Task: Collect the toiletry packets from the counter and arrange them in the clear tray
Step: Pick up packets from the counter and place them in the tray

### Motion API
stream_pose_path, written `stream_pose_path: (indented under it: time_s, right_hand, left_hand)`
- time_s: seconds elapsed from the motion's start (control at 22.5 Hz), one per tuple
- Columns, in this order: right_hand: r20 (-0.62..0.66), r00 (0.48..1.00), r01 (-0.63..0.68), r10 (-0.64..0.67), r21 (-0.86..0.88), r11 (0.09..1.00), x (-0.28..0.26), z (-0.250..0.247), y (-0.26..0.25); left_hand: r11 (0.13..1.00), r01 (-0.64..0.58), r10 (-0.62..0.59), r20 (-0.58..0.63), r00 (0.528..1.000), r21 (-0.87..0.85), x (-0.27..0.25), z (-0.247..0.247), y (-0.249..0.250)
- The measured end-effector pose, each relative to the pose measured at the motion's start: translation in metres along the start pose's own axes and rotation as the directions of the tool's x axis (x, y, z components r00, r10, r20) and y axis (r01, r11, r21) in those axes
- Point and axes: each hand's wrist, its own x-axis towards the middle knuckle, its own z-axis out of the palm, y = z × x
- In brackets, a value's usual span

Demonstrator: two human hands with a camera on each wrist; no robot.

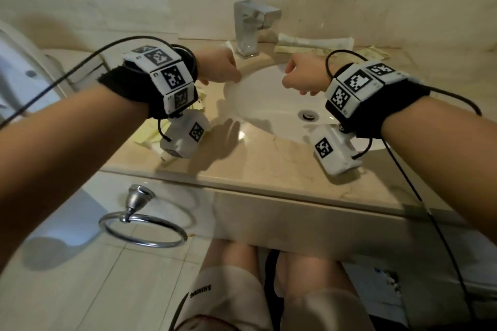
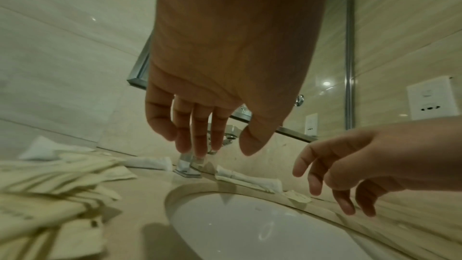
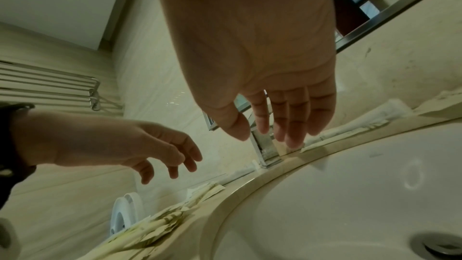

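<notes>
step: nothing picked up so far, as I read it. You're at the reach stage, both hands up over the sink (image 1: pixel 271 115), centre of the head view.
left hand (image 1: pixel 219 66): fingers hang loose and slightly spread, holding nothing. Left wrist view shows the fingertips (image 2: pixel 197 145) in the air in front of the faucet (image 1: pixel 251 27), no contact.
right hand (image 1: pixel 304 75): same story, relaxed and empty. In the right wrist view it hangs over the basin rim, centre frame.
packets, left pile (image 2: pixel 50 185): cream flat toiletry packets heaped on the counter (image 1: pixel 269 166), lower left of the left wrist view, overlapping each other. Count unreadable.
packets, right group (image 1: pixel 373 52): a few more cream packets upper right of the head view, behind the basin.
white tubes (image 1: pixel 314 40): crinkled white tube-like packets lying either side of the faucet base, along the back wall.
clear tray: not visible in any view. Can't tell where it sits or what's in it.
sink contents: bowl holds nothing but the drain (image 1: pixel 308 115).
next move: judgement only. Drop your left hand onto the near pile and pinch the top packet by its edge; they're thin and stacked, so expect two to lift together. Find the tray before you load up.
risk: packets near the rim could slide into the basin.
</notes>
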Motion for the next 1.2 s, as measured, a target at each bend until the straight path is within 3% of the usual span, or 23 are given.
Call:
stream_pose_path:
  time_s: [0.4,0.53,0.8,0.93,1.07,1.11,1.2]
  right_hand:
    - [0.142,0.989,0.046,-0.04,-0.038,0.998,0.043,0.032,-0.039]
    - [0.208,0.972,0.115,-0.11,-0.011,0.993,0.053,0.041,-0.061]
    - [0.289,0.934,0.222,-0.21,-0.006,0.975,0.064,0.054,-0.103]
    - [0.38,0.84,0.387,-0.387,0.08,0.919,0.053,0.063,-0.117]
    - [0.577,0.608,0.644,-0.545,0.042,0.763,0.029,0.075,-0.136]
    - [0.61,0.556,0.701,-0.565,0.022,0.713,0.021,0.079,-0.14]
    - [0.618,0.504,0.755,-0.603,0.025,0.656,0.008,0.085,-0.146]
  left_hand:
    - [0.966,0.116,-0.119,-0.001,0.993,0.231,0.017,-0.014,-0.08]
    - [0.92,0.186,-0.206,0.021,0.978,0.344,0.015,-0.018,-0.097]
    - [0.87,0.294,-0.334,0.034,0.942,0.396,0.009,-0.022,-0.131]
    - [0.861,0.307,-0.357,0.051,0.933,0.406,0.005,-0.018,-0.143]
    - [0.866,0.315,-0.377,0.095,0.921,0.388,0.004,-0.018,-0.153]
    - [0.87,0.31,-0.375,0.109,0.92,0.383,0.003,-0.017,-0.154]
    - [0.878,0.304,-0.371,0.122,0.921,0.371,0.0,-0.015,-0.157]
